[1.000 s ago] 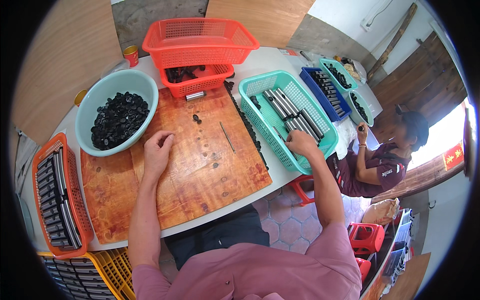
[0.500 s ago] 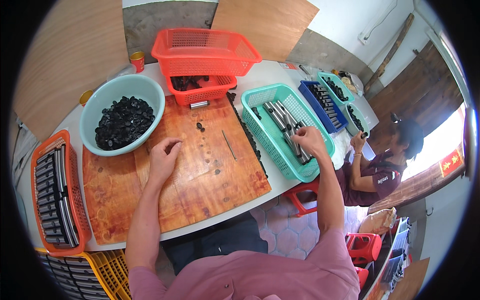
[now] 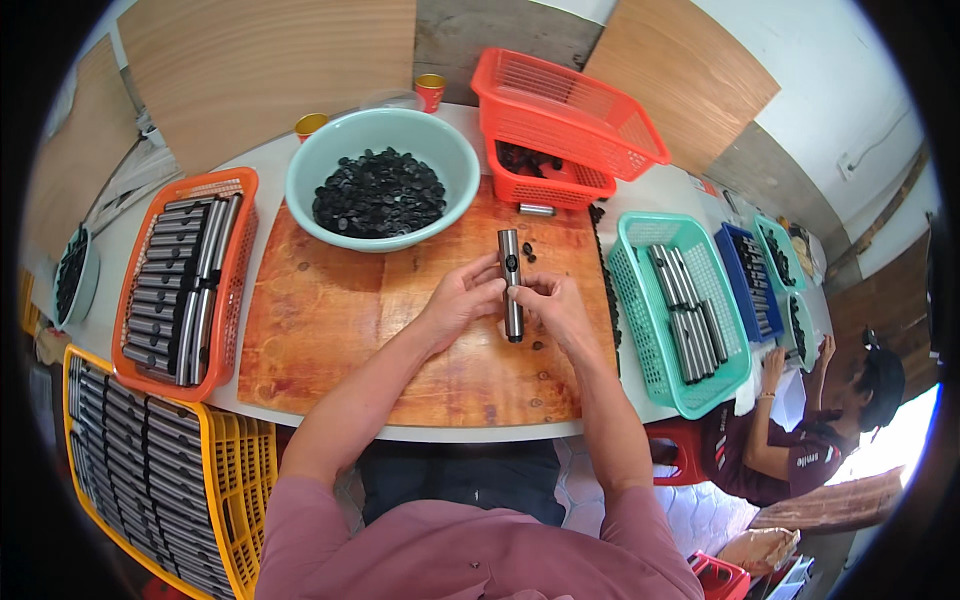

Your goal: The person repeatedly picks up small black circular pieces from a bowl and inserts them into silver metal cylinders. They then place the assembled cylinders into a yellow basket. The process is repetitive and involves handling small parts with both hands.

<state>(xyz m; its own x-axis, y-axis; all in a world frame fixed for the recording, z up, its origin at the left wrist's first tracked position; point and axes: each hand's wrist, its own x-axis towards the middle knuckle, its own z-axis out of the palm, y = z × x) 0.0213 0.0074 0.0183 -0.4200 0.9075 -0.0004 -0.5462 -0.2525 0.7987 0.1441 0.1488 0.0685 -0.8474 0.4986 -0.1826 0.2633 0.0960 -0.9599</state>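
A shiny metal tube with a black oval piece near its upper end stands out over the wooden board, held between my two hands. My left hand has its fingers closed on the tube's left side. From the right, my right hand pinches the tube around its middle. Just beyond the tube, a couple of small black pieces lie on the board. Another metal tube rests at the board's far edge. The thin rod seen on the board before is not visible now.
A pale green bowl of black caps stands at the far left. Tubes fill an orange basket and a yellow crate. Red baskets stand at the back. A green basket of tubes sits right; beyond it, a person works.
My right hand has come from the green basket to the middle of the board with a tube. My left hand has closed on that tube too. The view has swung left.
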